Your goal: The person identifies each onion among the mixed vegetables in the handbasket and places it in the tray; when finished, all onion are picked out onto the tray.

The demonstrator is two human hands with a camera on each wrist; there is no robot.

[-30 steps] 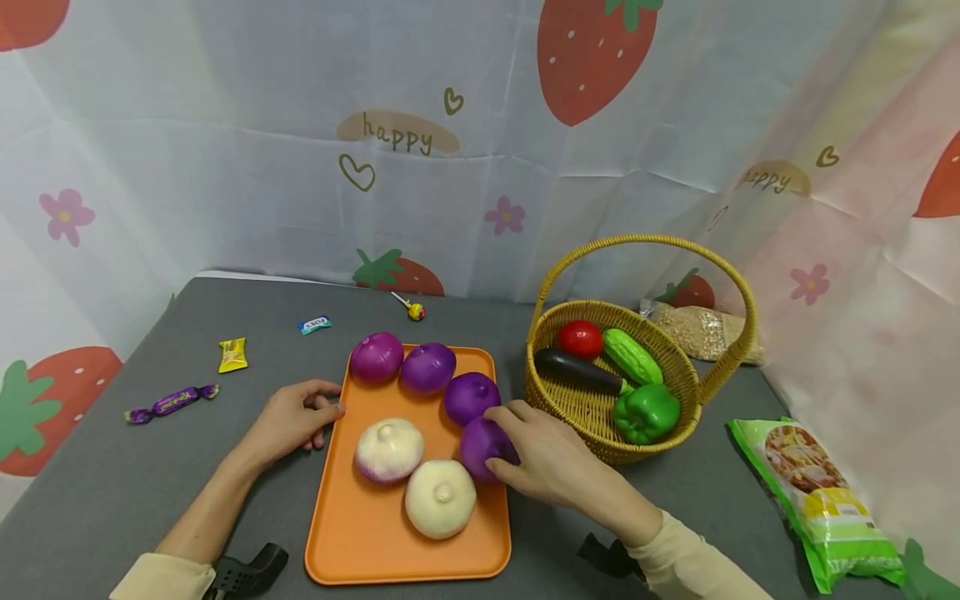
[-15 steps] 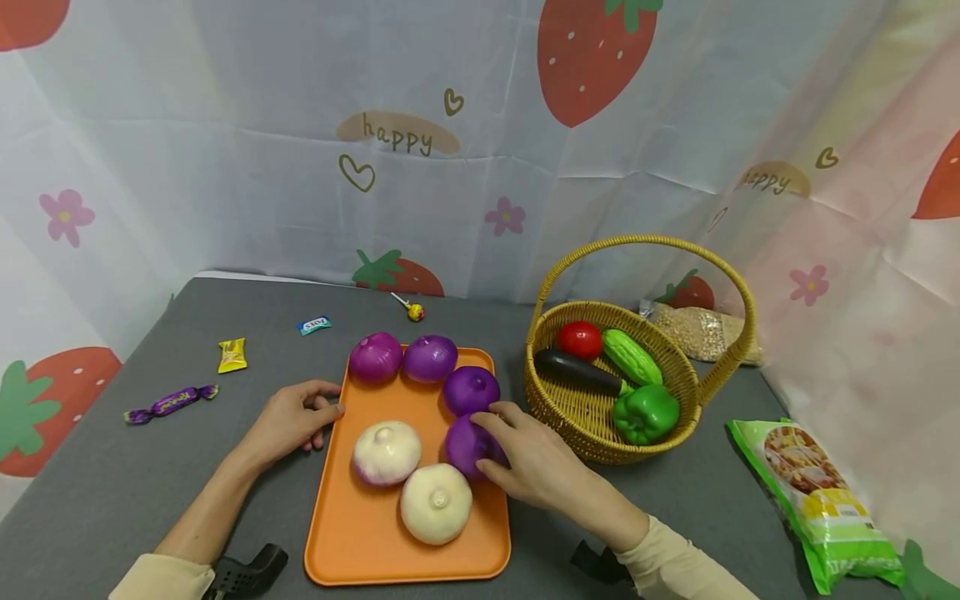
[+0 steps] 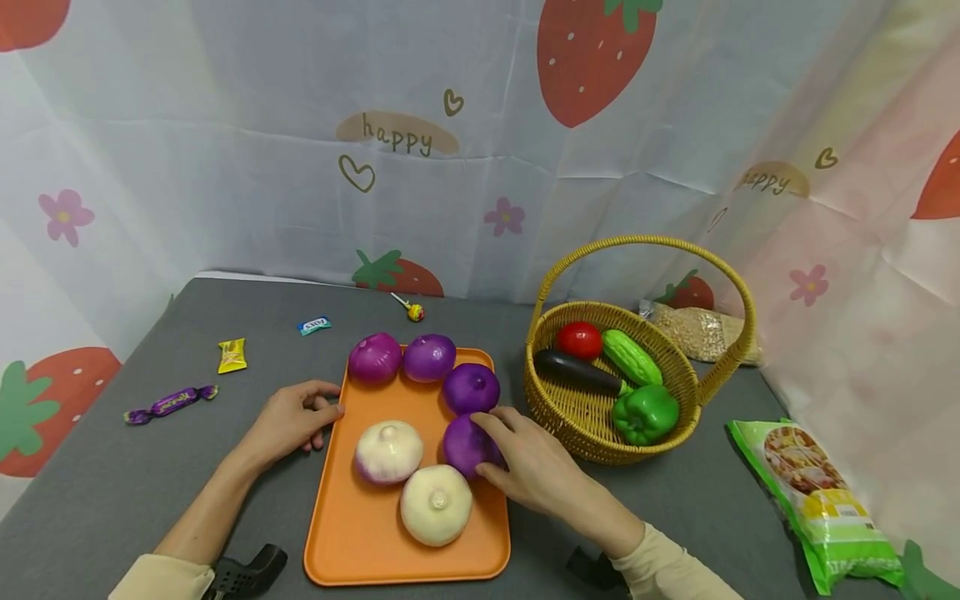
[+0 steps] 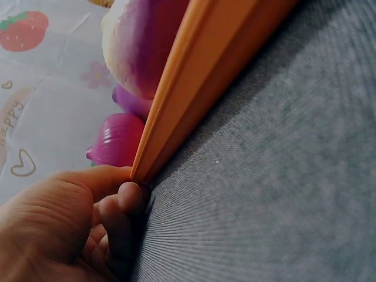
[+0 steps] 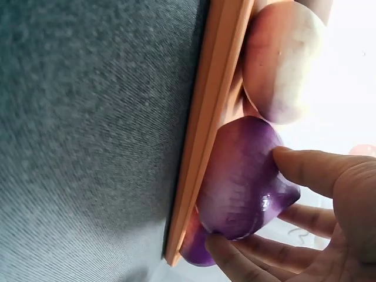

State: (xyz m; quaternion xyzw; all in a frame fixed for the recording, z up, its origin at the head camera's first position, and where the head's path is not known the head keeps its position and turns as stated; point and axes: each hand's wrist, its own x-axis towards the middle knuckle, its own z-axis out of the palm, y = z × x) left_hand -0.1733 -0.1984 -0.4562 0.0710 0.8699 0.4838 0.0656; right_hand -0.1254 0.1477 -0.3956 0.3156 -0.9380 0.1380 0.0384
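An orange tray (image 3: 360, 550) lies on the grey tabletop, carrying several onions. Its left rim is pinched between the thumb and finger of my left hand (image 3: 294, 421), as the left wrist view shows close up. My right hand (image 3: 543, 467) holds a purple onion (image 5: 241, 176) at the tray's right side, thumb on one side and fingertips on the other. Behind that one sits a darker purple onion (image 3: 471, 388). Two more, a magenta onion (image 3: 374, 358) and a violet onion (image 3: 429, 357), line the far end. Two pale onions, one purple-tinged (image 3: 388, 452) and one creamy (image 3: 436, 505), sit nearer me.
Right of the tray stands a wicker basket (image 3: 581, 433) with a tomato, eggplant, cucumber and green pepper. A green food bag (image 3: 817, 504) and a bag of grains (image 3: 693, 329) lie beyond it. Wrapped candies (image 3: 172, 401) and a lollipop (image 3: 415, 311) lie left and behind.
My right hand has shifted left with the purple onion, farther in over the tray. The violet and darker purple onions moved slightly away, the creamy one slightly toward me. My left hand stayed put.
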